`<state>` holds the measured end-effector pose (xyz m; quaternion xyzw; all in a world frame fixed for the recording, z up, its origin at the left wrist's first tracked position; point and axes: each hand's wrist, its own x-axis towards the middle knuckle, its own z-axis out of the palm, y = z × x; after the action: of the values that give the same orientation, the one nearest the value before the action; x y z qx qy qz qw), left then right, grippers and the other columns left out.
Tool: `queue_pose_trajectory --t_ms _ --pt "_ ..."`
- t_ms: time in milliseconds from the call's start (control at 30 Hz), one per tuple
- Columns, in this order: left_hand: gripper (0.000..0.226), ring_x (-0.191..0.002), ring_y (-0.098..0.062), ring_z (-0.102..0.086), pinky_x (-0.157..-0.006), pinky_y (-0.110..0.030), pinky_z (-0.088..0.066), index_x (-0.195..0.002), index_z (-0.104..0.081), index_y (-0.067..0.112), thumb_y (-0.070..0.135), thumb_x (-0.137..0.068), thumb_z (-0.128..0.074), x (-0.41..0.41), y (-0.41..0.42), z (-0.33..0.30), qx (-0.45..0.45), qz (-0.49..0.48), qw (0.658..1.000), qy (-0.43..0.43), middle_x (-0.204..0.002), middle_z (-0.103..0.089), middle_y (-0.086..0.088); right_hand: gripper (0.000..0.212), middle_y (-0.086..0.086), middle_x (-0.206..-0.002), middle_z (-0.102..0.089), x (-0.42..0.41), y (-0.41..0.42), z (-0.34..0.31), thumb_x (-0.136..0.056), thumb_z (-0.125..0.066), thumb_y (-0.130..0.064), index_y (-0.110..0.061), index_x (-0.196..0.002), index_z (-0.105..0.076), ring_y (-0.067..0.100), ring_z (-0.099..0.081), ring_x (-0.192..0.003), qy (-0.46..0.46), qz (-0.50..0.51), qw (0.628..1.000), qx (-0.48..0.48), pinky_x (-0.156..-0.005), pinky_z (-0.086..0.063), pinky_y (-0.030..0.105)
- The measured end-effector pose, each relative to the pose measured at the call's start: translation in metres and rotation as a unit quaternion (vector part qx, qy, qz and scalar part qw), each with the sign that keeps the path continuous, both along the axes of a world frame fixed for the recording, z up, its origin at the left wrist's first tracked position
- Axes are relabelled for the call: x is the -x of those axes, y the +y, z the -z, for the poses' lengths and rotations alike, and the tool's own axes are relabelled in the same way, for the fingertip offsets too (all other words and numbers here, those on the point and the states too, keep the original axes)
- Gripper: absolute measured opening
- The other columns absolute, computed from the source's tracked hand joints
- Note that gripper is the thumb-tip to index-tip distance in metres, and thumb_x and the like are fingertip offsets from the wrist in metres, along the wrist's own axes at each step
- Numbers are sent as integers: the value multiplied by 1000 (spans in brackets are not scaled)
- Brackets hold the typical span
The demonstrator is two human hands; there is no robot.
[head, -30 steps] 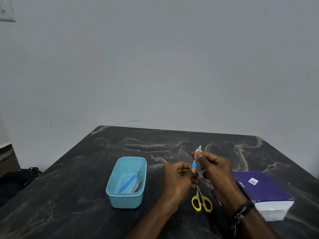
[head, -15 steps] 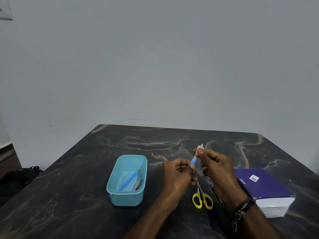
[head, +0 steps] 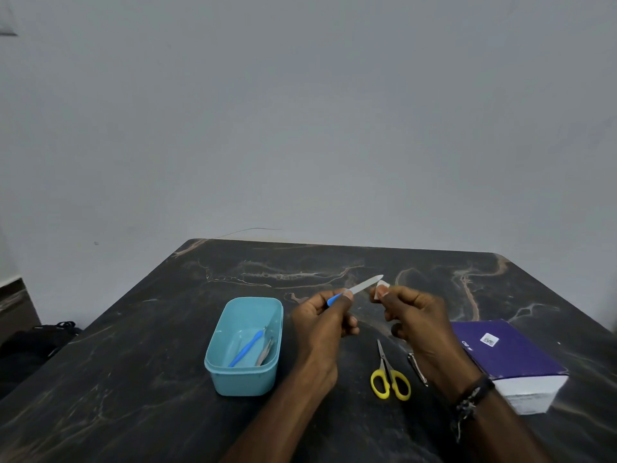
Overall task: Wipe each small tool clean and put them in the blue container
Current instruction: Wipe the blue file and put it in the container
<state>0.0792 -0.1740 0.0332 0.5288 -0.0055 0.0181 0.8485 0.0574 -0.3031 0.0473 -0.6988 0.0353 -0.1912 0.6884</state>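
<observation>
My left hand grips a nail file by its blue handle, the metal blade pointing up and right. My right hand pinches a small white wipe just right of the blade's tip, apart from it. The blue container stands on the table left of my hands; inside lie a blue-handled tool and a metal tool. Yellow-handled scissors lie on the table below my hands. A thin metal tool lies beside them, partly hidden by my right wrist.
A purple box with a white side sits at the right on the dark marble table. A black bag lies on the floor at the left. A plain wall stands behind the table.
My hands have drawn apart: the wipe slid off the file's blade, and the file now tilts right in my left hand with its blade bare.
</observation>
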Motion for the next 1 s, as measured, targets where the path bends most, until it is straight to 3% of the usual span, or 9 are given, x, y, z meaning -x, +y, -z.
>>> queue_pose_trajectory --t_ms 167,367,533,1000 --pt "5 -48 -11 -51 -49 -26 -48 -90 -71 6 6 -87 -67 -3 2 1 -2 -17 1000 -4 -53 -56 -4 17 5 -85 -74 0 4 0 -89 -64 -26 -17 -85 -77 12 -49 -65 1 2 1000 2 -52 -39 25" --pt "6 -49 -10 -51 -50 -27 -48 -86 -73 12 7 -86 -69 -3 2 2 -35 -25 999 -8 -53 -58 -3 21 29 -85 -65 -2 1 -1 -90 -63 -27 -14 -81 -76 14 -44 -59 -26 35 999 -22 -45 -33 23" --pt "8 -49 -11 -49 -49 -28 -45 -85 -74 13 7 -85 -69 -4 2 2 -37 -28 999 -5 -52 -56 -2 23 14 -70 -60 -3 1 0 -90 -63 -27 -13 -78 -76 11 -42 -55 -31 40 999 -15 -42 -32 20" --pt "8 -48 -11 -49 -49 -27 -46 -86 -74 12 6 -85 -68 -2 2 0 -47 -29 998 -4 -51 -56 -2 23 19 -72 -57 -2 0 0 -90 -63 -27 -12 -80 -76 15 -43 -58 -18 35 999 7 -45 -34 23"
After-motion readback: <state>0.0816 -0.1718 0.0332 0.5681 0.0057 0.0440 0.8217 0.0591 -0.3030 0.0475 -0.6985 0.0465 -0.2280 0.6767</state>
